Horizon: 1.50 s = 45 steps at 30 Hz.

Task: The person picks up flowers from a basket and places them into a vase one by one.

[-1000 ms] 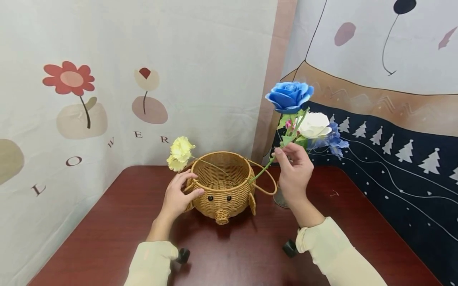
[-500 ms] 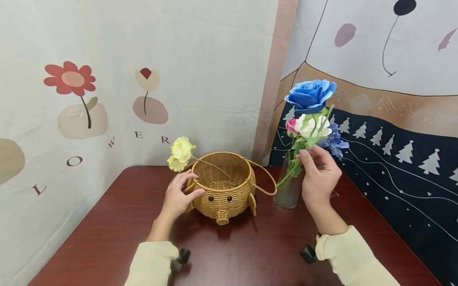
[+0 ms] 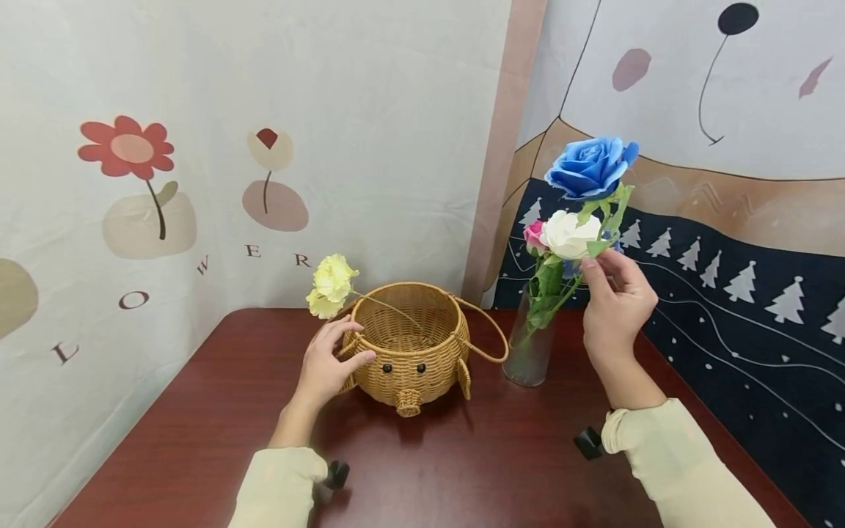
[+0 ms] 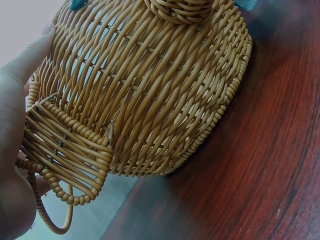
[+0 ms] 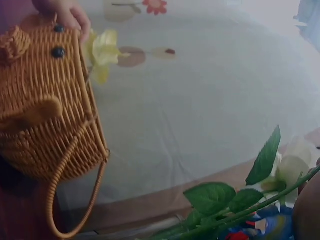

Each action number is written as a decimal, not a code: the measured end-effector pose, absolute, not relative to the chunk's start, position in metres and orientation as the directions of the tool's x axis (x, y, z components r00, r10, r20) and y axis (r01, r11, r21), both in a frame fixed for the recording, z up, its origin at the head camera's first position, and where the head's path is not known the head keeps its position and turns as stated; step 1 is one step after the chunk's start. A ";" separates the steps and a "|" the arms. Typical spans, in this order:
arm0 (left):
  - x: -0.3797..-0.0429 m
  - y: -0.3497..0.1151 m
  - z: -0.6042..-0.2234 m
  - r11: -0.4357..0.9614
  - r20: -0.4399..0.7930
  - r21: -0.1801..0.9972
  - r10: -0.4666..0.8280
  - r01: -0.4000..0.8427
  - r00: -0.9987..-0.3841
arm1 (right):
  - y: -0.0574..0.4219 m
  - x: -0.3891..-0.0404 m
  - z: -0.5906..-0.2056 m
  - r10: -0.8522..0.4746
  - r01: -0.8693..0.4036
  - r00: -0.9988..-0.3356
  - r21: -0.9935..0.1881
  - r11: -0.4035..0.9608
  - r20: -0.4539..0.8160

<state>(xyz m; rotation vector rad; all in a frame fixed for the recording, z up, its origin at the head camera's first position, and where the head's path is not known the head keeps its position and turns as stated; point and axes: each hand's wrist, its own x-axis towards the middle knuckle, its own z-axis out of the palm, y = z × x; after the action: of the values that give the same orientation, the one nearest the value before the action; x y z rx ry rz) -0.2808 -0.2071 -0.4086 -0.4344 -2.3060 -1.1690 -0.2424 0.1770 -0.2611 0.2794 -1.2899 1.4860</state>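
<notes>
My right hand (image 3: pixel 617 308) pinches the green stem of a blue rose (image 3: pixel 592 169), just under its leaves. The rose stands nearly upright, its stem slanting down left across the glass vase (image 3: pixel 528 367). In that vase are a white flower (image 3: pixel 569 233) and a pink rose (image 3: pixel 533 235); a smaller blue flower is mostly hidden behind my fingers. My left hand (image 3: pixel 328 359) grips the left rim of a wicker basket (image 3: pixel 376 378) with a snout and black eyes. Inside the basket leans a yellow carnation (image 3: pixel 332 277), its head out over the left rim.
A looped wicker handle (image 3: pixel 496 330) sticks out from the basket's right side towards the vase. All this stands on a dark red table (image 3: pixel 422 469), with printed cloth (image 3: pixel 396 147) hanging behind and to the right.
My right hand has carried the blue rose rightward from beside the basket to the vase, raising its stem. The left hand and basket have stayed in place.
</notes>
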 end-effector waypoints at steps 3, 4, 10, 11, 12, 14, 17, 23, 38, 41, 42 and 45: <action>-0.280 -0.207 -0.408 0.577 0.576 0.650 0.050 0.494 -0.816 | 0.180 -0.246 -0.260 0.571 -0.820 -0.375 -0.549 0.164 0.730; -0.280 -0.207 -0.408 0.578 0.574 0.651 0.049 0.492 -0.817 | 0.180 -0.247 -0.260 0.576 -0.823 -0.377 -0.548 0.152 0.725; -0.280 -0.206 -0.408 0.580 0.568 0.655 0.047 0.485 -0.822 | 0.182 -0.249 -0.252 0.621 -0.822 -0.348 -0.547 0.158 0.702; -0.280 -0.206 -0.408 0.579 0.568 0.655 0.047 0.486 -0.822 | 0.183 -0.249 -0.250 0.626 -0.820 -0.337 -0.546 0.172 0.703; -0.280 -0.206 -0.408 0.580 0.568 0.655 0.047 0.485 -0.822 | 0.183 -0.250 -0.249 0.631 -0.823 -0.329 -0.541 0.173 0.702; -0.280 -0.207 -0.409 0.581 0.569 0.653 0.046 0.485 -0.821 | 0.182 -0.251 -0.248 0.640 -0.830 -0.323 -0.534 0.162 0.697; -0.280 -0.207 -0.409 0.582 0.571 0.652 0.044 0.485 -0.820 | 0.180 -0.254 -0.249 0.628 -0.827 -0.320 -0.533 0.181 0.710; -0.278 -0.207 -0.409 0.579 0.560 0.663 0.039 0.475 -0.828 | 0.176 -0.263 -0.262 0.580 -0.802 -0.334 -0.548 0.239 0.743; -0.279 -0.207 -0.408 0.581 0.558 0.663 0.037 0.472 -0.829 | 0.166 -0.267 -0.276 0.535 -0.741 -0.454 -0.635 0.217 0.713; -0.280 -0.207 -0.409 0.582 0.559 0.661 0.040 0.474 -0.828 | 0.159 -0.259 -0.272 0.513 -0.713 -0.478 -0.656 0.247 0.713; -0.280 -0.207 -0.409 0.583 0.558 0.660 0.040 0.474 -0.829 | 0.157 -0.257 -0.272 0.505 -0.704 -0.483 -0.661 0.261 0.715; -0.280 -0.207 -0.408 0.580 0.561 0.661 0.041 0.477 -0.827 | 0.155 -0.254 -0.273 0.486 -0.686 -0.494 -0.666 0.293 0.721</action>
<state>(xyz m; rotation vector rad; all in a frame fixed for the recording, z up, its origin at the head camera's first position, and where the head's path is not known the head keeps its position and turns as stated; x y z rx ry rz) -0.2795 -0.2066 -0.4084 -0.4133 -2.3189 -1.1760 -0.2544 0.1546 -0.2730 0.1918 -1.5306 1.4274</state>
